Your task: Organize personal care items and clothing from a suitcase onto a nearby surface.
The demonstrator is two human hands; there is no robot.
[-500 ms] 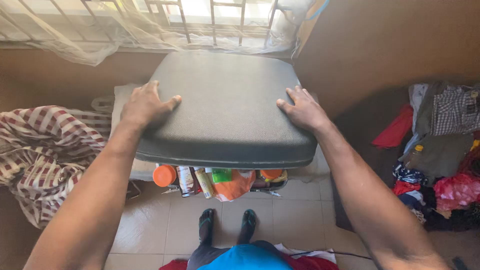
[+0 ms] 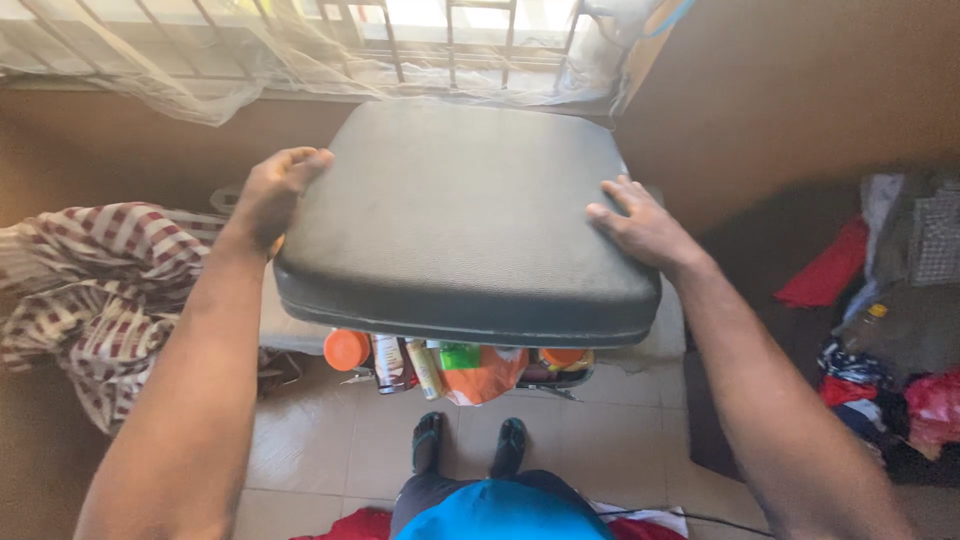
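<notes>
Daylight: enters through the barred, netted window at top, overexposed. Lower room dimmer, warm-toned. Wide-angle bending at edges; right-side heap of coloured clothes motion-blurred.

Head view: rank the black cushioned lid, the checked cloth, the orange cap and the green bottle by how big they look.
1. black cushioned lid, though nearest the camera
2. checked cloth
3. orange cap and green bottle: alike, and the bottle is partly hidden, so unranked
</notes>
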